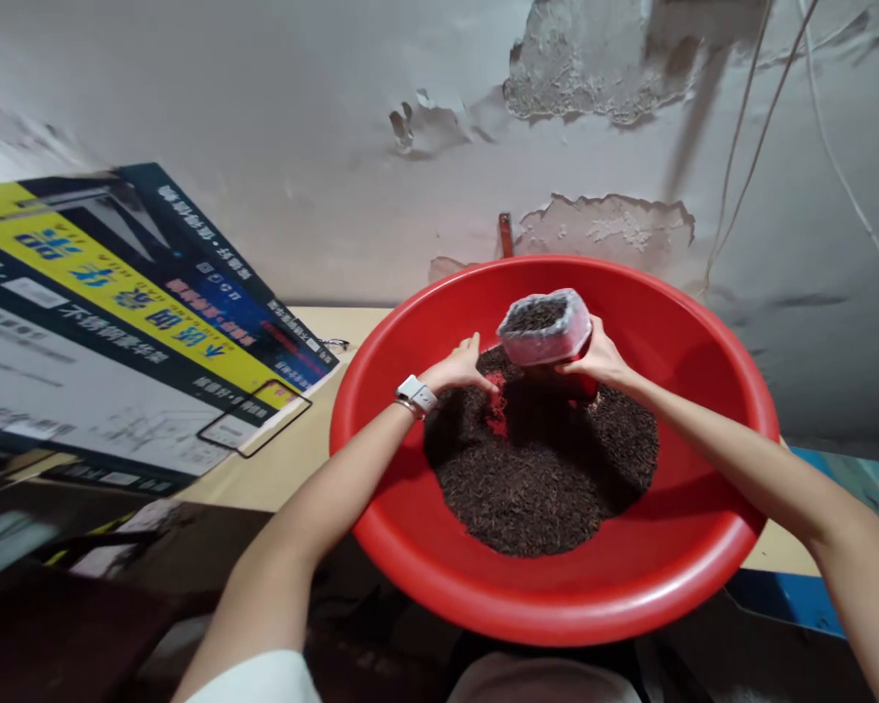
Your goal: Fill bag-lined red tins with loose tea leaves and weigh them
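A wide red plastic basin [692, 547] stands before me with a heap of dark brown, grain-like bits [527, 488] on its bottom. My right hand [602, 353] grips a small translucent plastic tub [546, 344] by its right end, holding it tilted above the heap. The same dark bits fill the tub up near its rim. My left hand [465, 369], with a pale watch on the wrist, hovers over the left part of the heap, thumb and fingers apart and nothing between them. Beside it a patch of red basin bottom shows through.
A printed cardboard box [153, 332] leans at the left on the light tabletop [256, 478]. Behind the basin rises a wall [322, 146] with peeling paint. Thin cords [751, 137] hang at the right, and a blue-green sheet [850, 488] lies beside the basin.
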`<act>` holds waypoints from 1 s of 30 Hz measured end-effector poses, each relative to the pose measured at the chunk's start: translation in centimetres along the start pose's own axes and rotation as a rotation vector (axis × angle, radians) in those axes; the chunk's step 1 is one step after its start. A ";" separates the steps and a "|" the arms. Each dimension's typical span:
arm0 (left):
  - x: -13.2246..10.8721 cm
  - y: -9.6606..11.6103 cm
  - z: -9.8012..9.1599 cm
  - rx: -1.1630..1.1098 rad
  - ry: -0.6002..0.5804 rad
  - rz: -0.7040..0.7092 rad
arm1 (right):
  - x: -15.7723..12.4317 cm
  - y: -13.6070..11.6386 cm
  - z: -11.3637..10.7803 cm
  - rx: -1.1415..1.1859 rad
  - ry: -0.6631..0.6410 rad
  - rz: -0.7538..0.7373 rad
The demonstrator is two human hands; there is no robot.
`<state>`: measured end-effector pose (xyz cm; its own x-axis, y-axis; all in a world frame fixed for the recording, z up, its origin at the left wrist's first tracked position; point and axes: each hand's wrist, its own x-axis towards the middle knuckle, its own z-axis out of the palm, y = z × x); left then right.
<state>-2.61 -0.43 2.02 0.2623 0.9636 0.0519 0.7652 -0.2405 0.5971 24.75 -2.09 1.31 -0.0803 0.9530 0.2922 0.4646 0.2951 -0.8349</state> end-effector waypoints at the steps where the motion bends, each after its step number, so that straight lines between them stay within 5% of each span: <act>1: 0.3 -0.5 -0.5 0.116 0.005 -0.063 | 0.1 0.5 0.1 0.007 0.076 0.038; 7: 0.7 -1.0 -1.4 0.385 -0.127 -0.185 | 0.5 1.4 0.4 0.140 0.247 0.089; 16: -0.2 0.0 -2.2 0.441 -0.030 -0.163 | -0.3 0.3 1.1 0.104 0.294 0.232; 30: -1.3 2.2 -2.8 0.411 -0.002 -0.142 | -0.5 0.5 1.5 0.076 0.365 0.026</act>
<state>-2.86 -1.93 5.49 0.1383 0.9903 -0.0096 0.9642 -0.1325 0.2295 23.71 -2.28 0.07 0.2569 0.8770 0.4061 0.3941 0.2887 -0.8725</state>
